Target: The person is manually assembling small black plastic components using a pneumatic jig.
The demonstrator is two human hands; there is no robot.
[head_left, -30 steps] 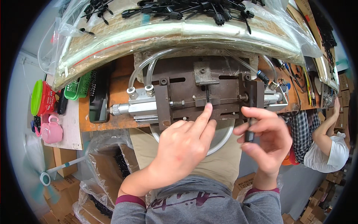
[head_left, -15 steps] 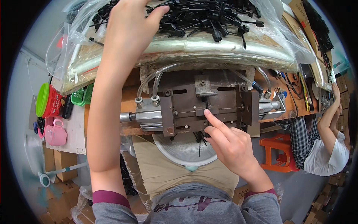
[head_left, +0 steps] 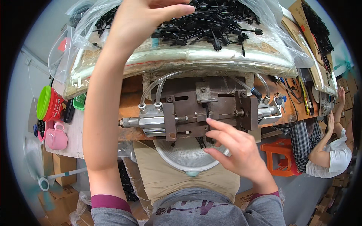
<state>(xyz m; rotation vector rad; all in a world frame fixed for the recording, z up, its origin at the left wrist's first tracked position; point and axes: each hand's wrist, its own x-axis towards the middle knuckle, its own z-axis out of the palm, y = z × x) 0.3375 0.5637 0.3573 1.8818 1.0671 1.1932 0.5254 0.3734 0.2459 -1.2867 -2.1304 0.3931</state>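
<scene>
My left hand [head_left: 145, 19] is over the heap of black plastic stems with toothed ends [head_left: 211, 28]. Its thumb is stretched out, while the other fingers are partly cut off by the upper edge. My right hand [head_left: 239, 148] is open with fingers spread at the front of a brown metal fixture [head_left: 188, 77]. The index fingertip is at a thin black stem [head_left: 207, 109] standing in the fixture's middle block. Under the front edge, a white mesh basket [head_left: 177, 160] rests by my lap with a few black stems in it.
Air cylinders flank the fixture, left [head_left: 152, 124] and right [head_left: 265, 111], with clear hoses [head_left: 158, 90]. At left are a red tub with green rim [head_left: 52, 105] and a pink cup [head_left: 56, 137]. Another person [head_left: 330, 156] works at right near an orange stool [head_left: 279, 156].
My left hand has shifted right over the heap. The right hand's fingers have spread apart, with the thumb now showing. Both cylinder rods have moved inward toward the middle block.
</scene>
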